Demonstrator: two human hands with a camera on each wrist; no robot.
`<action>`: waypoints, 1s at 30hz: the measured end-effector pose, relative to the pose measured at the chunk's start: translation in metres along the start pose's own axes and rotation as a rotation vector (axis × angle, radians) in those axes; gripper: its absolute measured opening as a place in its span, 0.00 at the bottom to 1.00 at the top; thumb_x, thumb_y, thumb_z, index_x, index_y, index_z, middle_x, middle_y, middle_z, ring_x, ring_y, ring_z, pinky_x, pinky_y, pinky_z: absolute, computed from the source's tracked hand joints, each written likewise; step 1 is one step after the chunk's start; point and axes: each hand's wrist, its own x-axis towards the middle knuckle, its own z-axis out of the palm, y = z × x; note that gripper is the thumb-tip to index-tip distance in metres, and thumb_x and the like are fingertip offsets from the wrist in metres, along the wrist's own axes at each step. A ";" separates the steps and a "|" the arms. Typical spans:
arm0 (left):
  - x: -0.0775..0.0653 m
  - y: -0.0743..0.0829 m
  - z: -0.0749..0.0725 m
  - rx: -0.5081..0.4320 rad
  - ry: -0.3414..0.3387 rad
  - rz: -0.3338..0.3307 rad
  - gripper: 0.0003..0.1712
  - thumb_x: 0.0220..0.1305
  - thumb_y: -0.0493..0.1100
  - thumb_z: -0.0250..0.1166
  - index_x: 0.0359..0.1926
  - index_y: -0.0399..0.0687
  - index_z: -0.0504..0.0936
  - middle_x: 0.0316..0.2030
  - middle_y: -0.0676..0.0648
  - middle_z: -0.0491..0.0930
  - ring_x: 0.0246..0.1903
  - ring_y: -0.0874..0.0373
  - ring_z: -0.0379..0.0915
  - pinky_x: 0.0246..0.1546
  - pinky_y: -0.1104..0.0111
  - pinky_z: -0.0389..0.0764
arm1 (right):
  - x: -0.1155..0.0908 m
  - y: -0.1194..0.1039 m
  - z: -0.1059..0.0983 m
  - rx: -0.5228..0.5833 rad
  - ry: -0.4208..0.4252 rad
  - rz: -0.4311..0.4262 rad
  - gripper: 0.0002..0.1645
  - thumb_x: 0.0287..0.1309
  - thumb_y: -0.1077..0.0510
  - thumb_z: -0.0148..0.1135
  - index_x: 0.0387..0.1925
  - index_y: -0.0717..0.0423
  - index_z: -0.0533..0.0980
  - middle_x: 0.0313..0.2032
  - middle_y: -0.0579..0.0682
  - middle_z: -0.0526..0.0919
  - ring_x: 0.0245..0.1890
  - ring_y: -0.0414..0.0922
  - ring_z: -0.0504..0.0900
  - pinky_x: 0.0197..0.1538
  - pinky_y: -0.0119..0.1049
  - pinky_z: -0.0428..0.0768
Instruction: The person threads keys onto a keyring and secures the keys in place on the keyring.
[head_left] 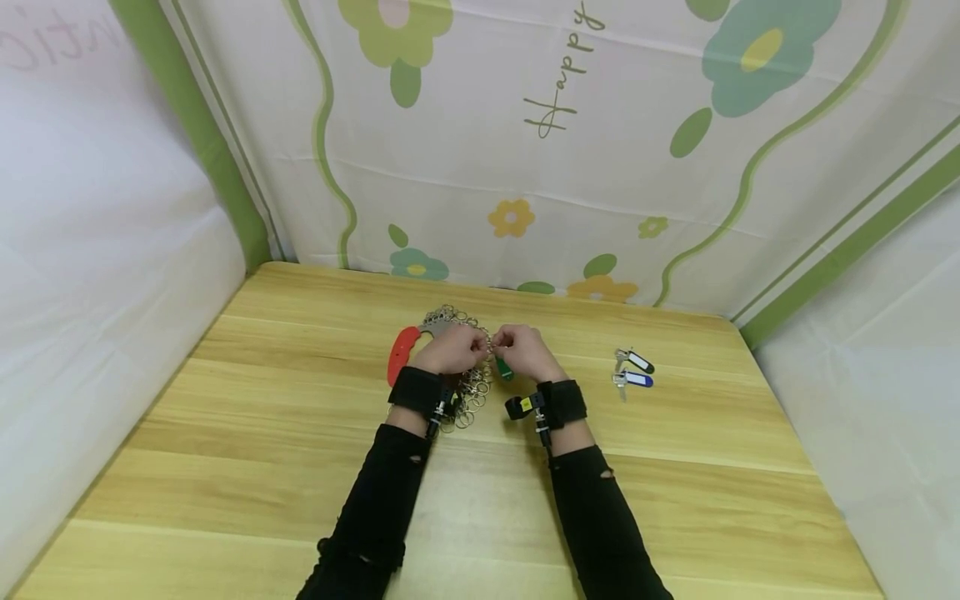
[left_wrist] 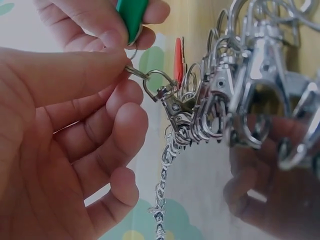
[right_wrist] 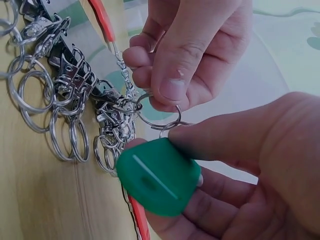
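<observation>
My left hand (head_left: 450,348) pinches a split key ring (left_wrist: 135,71) that hangs from a metal clip (left_wrist: 175,106). Close on its right, my right hand (head_left: 525,352) holds a green key tag (right_wrist: 159,176) by its thin ring, thumb and fingers about it. In the right wrist view the tag's ring meets the split ring; whether it is threaded on cannot be told. Many more rings (head_left: 467,404) and clips hang along the edge of a shiny metal plate (head_left: 435,327) with a red grip (head_left: 402,354), partly under my left hand.
To the right on the wooden table (head_left: 690,483) lie keys with a black tag (head_left: 641,362) and a blue tag (head_left: 638,379). White cloth walls with flower prints (head_left: 512,218) enclose the table at the back and both sides.
</observation>
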 end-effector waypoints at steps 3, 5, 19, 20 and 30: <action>-0.001 0.001 0.000 0.005 0.003 0.011 0.10 0.68 0.37 0.54 0.28 0.43 0.76 0.19 0.50 0.70 0.17 0.58 0.65 0.28 0.67 0.68 | 0.000 0.001 0.000 -0.007 -0.008 -0.004 0.04 0.62 0.62 0.59 0.33 0.56 0.79 0.30 0.50 0.80 0.28 0.46 0.75 0.32 0.36 0.71; -0.001 0.002 0.000 0.005 0.004 -0.002 0.11 0.68 0.38 0.55 0.27 0.44 0.75 0.18 0.51 0.69 0.16 0.58 0.64 0.27 0.68 0.67 | 0.000 0.001 0.000 -0.007 -0.015 -0.009 0.04 0.62 0.63 0.59 0.34 0.56 0.79 0.31 0.49 0.80 0.28 0.45 0.75 0.32 0.36 0.71; 0.001 0.003 0.002 0.015 -0.003 -0.064 0.15 0.70 0.41 0.55 0.23 0.46 0.72 0.16 0.52 0.62 0.14 0.60 0.60 0.26 0.70 0.65 | -0.001 0.000 -0.001 -0.026 -0.030 -0.044 0.04 0.62 0.63 0.59 0.33 0.58 0.80 0.31 0.48 0.81 0.27 0.45 0.75 0.33 0.37 0.71; 0.001 0.003 0.002 0.013 -0.004 -0.068 0.15 0.70 0.42 0.55 0.23 0.46 0.72 0.15 0.52 0.62 0.14 0.60 0.60 0.26 0.70 0.65 | -0.001 0.000 -0.002 -0.027 -0.031 -0.046 0.04 0.62 0.63 0.59 0.33 0.58 0.80 0.31 0.49 0.82 0.28 0.45 0.75 0.34 0.37 0.71; 0.001 0.003 0.003 -0.003 0.003 -0.072 0.13 0.70 0.41 0.54 0.28 0.43 0.77 0.17 0.51 0.68 0.15 0.59 0.63 0.25 0.69 0.66 | -0.001 0.000 -0.001 -0.038 -0.025 -0.059 0.04 0.62 0.63 0.59 0.33 0.58 0.79 0.32 0.51 0.82 0.26 0.44 0.74 0.32 0.36 0.71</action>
